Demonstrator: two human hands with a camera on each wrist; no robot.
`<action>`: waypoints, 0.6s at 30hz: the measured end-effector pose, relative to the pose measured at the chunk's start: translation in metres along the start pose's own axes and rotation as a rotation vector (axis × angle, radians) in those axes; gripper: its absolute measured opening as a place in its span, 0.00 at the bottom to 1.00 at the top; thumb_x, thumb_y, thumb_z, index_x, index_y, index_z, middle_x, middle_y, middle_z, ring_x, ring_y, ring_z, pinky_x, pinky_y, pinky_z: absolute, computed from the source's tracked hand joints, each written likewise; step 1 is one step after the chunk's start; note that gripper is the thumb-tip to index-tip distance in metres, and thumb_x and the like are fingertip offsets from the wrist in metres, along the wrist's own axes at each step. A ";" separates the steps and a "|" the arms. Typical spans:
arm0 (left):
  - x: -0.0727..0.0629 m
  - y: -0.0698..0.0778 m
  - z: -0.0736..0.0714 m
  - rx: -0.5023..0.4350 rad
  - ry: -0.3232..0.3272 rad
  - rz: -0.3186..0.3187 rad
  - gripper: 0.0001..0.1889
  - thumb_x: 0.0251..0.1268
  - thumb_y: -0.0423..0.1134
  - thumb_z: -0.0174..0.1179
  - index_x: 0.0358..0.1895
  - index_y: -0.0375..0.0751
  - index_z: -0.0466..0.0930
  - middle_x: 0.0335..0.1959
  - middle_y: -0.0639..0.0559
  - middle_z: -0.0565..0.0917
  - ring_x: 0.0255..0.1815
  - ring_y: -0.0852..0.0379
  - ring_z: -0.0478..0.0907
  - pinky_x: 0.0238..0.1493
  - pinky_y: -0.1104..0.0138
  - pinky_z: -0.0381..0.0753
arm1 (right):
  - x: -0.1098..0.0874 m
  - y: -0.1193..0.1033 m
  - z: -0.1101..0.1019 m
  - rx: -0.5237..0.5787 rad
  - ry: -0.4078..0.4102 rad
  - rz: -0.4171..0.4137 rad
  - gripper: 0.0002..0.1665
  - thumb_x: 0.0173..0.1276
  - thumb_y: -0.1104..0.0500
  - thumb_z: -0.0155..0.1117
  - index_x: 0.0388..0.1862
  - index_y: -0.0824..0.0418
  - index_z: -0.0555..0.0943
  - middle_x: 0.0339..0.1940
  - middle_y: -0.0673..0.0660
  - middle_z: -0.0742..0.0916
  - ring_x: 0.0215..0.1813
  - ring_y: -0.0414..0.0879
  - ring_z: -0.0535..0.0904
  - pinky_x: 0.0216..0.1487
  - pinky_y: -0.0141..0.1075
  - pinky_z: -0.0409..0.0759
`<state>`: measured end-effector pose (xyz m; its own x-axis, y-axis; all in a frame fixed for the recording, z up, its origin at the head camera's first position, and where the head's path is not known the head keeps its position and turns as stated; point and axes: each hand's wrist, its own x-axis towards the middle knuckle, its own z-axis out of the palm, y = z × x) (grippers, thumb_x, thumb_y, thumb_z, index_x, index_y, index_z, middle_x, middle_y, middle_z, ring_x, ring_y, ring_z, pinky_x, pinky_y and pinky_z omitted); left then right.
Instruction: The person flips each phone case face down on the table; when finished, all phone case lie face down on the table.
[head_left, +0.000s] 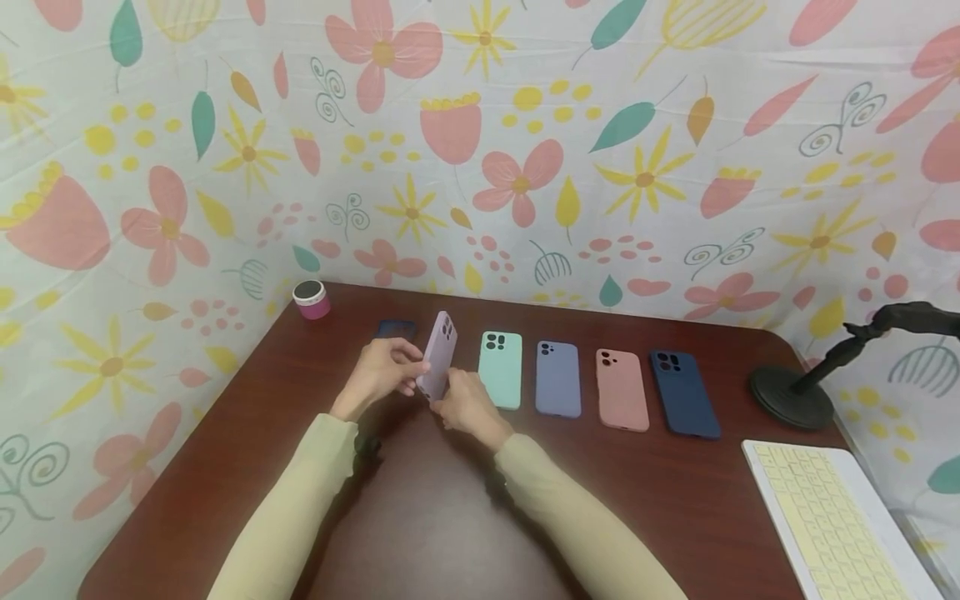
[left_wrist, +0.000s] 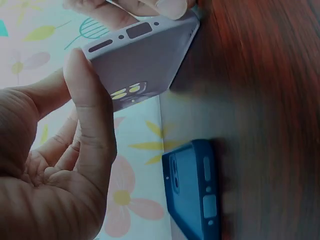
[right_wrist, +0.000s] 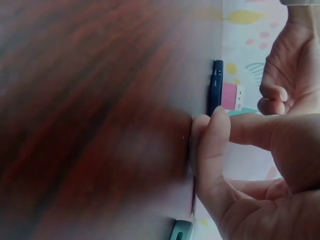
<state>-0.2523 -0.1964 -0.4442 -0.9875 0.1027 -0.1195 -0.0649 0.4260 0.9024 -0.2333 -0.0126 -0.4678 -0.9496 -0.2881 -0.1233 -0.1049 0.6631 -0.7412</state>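
A lilac phone case (head_left: 438, 358) stands tilted up off the table between the two hands. My left hand (head_left: 384, 372) holds its left edge with thumb and fingers. At its lower right corner, my right hand (head_left: 468, 406) pinches the case. The left wrist view shows the case's hollow inside, its camera cutouts and the port holes along the near edge, with the left thumb (left_wrist: 87, 95) at one corner. Partly hidden behind the left hand lies a dark blue phone case (head_left: 396, 330). Just right of the lilac one is a mint green case (head_left: 501, 371).
Further right in the row lie a periwinkle case (head_left: 557, 379), a pink case (head_left: 622, 389) and a navy case (head_left: 686, 393). A pink jar (head_left: 312, 300) stands at the back left. On the right are a black stand (head_left: 793, 396) and a keyboard (head_left: 832, 517).
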 end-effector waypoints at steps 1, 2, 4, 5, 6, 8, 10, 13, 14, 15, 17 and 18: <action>0.000 0.000 0.000 0.011 0.003 0.001 0.14 0.71 0.36 0.75 0.52 0.32 0.86 0.35 0.41 0.91 0.25 0.55 0.86 0.34 0.62 0.93 | 0.000 0.000 0.000 0.001 -0.001 0.005 0.22 0.70 0.68 0.75 0.59 0.75 0.81 0.29 0.61 0.90 0.20 0.42 0.85 0.21 0.30 0.82; -0.001 0.001 -0.001 0.021 0.008 0.000 0.13 0.71 0.36 0.75 0.52 0.32 0.87 0.35 0.41 0.91 0.24 0.55 0.87 0.34 0.62 0.93 | 0.000 0.000 0.000 0.001 -0.003 0.007 0.20 0.70 0.68 0.75 0.57 0.75 0.82 0.29 0.61 0.89 0.20 0.42 0.85 0.21 0.30 0.82; -0.001 0.000 -0.001 0.041 0.013 0.001 0.13 0.72 0.36 0.74 0.52 0.32 0.87 0.35 0.40 0.91 0.25 0.55 0.87 0.34 0.63 0.93 | 0.006 0.007 0.002 -0.001 -0.009 0.011 0.17 0.70 0.68 0.75 0.54 0.75 0.82 0.26 0.60 0.88 0.19 0.42 0.85 0.21 0.31 0.83; -0.002 0.000 -0.002 0.049 0.013 0.000 0.13 0.72 0.37 0.74 0.52 0.32 0.87 0.35 0.40 0.91 0.25 0.55 0.87 0.34 0.63 0.93 | 0.011 0.013 0.005 -0.001 -0.014 0.014 0.17 0.69 0.68 0.75 0.53 0.74 0.83 0.25 0.58 0.88 0.18 0.42 0.85 0.21 0.31 0.83; -0.002 0.000 -0.002 0.053 0.014 -0.003 0.13 0.72 0.37 0.74 0.52 0.32 0.88 0.34 0.41 0.91 0.25 0.55 0.87 0.34 0.62 0.93 | 0.017 0.019 0.008 -0.010 -0.020 0.018 0.16 0.69 0.67 0.75 0.52 0.74 0.83 0.23 0.57 0.88 0.18 0.42 0.86 0.21 0.31 0.83; -0.001 -0.001 -0.002 0.061 0.014 -0.001 0.12 0.73 0.37 0.73 0.52 0.32 0.88 0.33 0.41 0.91 0.24 0.55 0.87 0.34 0.62 0.94 | 0.027 0.030 0.014 -0.026 -0.030 0.028 0.16 0.69 0.65 0.76 0.51 0.72 0.84 0.22 0.56 0.88 0.18 0.42 0.86 0.21 0.32 0.85; -0.001 -0.003 -0.002 0.067 0.014 0.001 0.12 0.73 0.36 0.73 0.52 0.32 0.88 0.32 0.41 0.90 0.24 0.55 0.87 0.35 0.60 0.94 | 0.036 0.041 0.019 -0.037 -0.038 0.036 0.17 0.69 0.63 0.76 0.51 0.71 0.84 0.22 0.55 0.88 0.18 0.42 0.87 0.22 0.33 0.85; 0.000 -0.006 -0.001 0.076 0.016 0.001 0.12 0.73 0.36 0.72 0.51 0.32 0.88 0.30 0.42 0.89 0.23 0.55 0.87 0.35 0.59 0.94 | 0.033 0.039 0.017 -0.059 -0.026 0.030 0.16 0.70 0.64 0.75 0.52 0.71 0.84 0.24 0.57 0.88 0.19 0.43 0.87 0.22 0.33 0.85; 0.000 -0.007 -0.001 0.078 0.017 0.001 0.11 0.73 0.36 0.72 0.51 0.32 0.88 0.30 0.42 0.89 0.22 0.55 0.87 0.35 0.59 0.94 | 0.028 0.035 0.014 -0.057 -0.021 0.029 0.16 0.71 0.64 0.74 0.52 0.72 0.84 0.24 0.57 0.88 0.18 0.43 0.87 0.22 0.33 0.84; 0.001 -0.008 -0.001 0.078 0.017 -0.003 0.11 0.74 0.35 0.72 0.51 0.31 0.88 0.29 0.42 0.89 0.22 0.56 0.87 0.35 0.59 0.94 | 0.023 0.030 0.011 -0.055 -0.014 0.025 0.15 0.70 0.65 0.74 0.51 0.73 0.83 0.24 0.58 0.88 0.18 0.44 0.86 0.21 0.33 0.83; 0.001 -0.011 0.000 0.077 0.021 -0.010 0.11 0.74 0.35 0.71 0.51 0.31 0.88 0.29 0.42 0.89 0.22 0.56 0.87 0.34 0.60 0.94 | 0.014 0.021 0.004 -0.052 -0.003 0.029 0.13 0.70 0.67 0.73 0.49 0.74 0.83 0.24 0.59 0.87 0.18 0.45 0.85 0.20 0.32 0.82; 0.002 -0.012 0.001 0.078 0.025 -0.013 0.11 0.74 0.35 0.71 0.50 0.30 0.88 0.28 0.42 0.89 0.22 0.56 0.87 0.33 0.60 0.93 | 0.009 0.015 0.001 -0.051 0.001 0.033 0.12 0.70 0.68 0.73 0.48 0.74 0.83 0.24 0.59 0.86 0.18 0.45 0.85 0.21 0.31 0.81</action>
<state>-0.2533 -0.2006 -0.4552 -0.9900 0.0749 -0.1197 -0.0672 0.4956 0.8659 -0.2434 -0.0056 -0.4806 -0.9531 -0.2651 -0.1462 -0.0888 0.7063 -0.7023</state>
